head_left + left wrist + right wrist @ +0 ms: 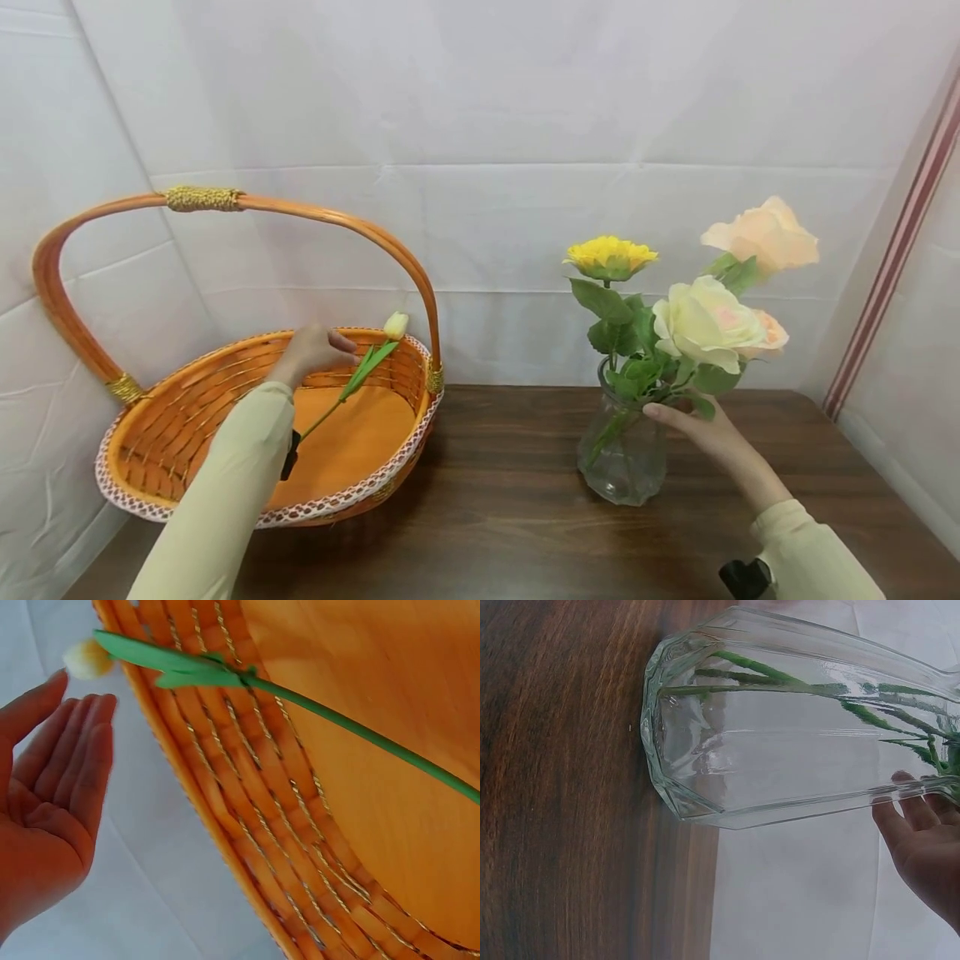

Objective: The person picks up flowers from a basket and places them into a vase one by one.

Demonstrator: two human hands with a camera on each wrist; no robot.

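Note:
A tulip [365,371] with a cream bud and a long green stem lies in the orange wicker basket [337,500], its bud propped over the far rim. My left hand [330,346] hovers just left of the bud. In the left wrist view this hand [60,772] shows an open palm with straight fingers, apart from the tulip [337,720]. My right hand [690,421] rests its straight fingers against the neck of a clear glass vase [622,467]. The vase holds a yellow sunflower [609,257], a cream rose [705,323] and a peach rose [765,235].
The basket's tall arched handle [202,198] rises over my left arm. Basket and vase stand on a dark wooden table [510,500]. White cloth hangs behind and at both sides. In the right wrist view, green stems cross inside the vase [780,742].

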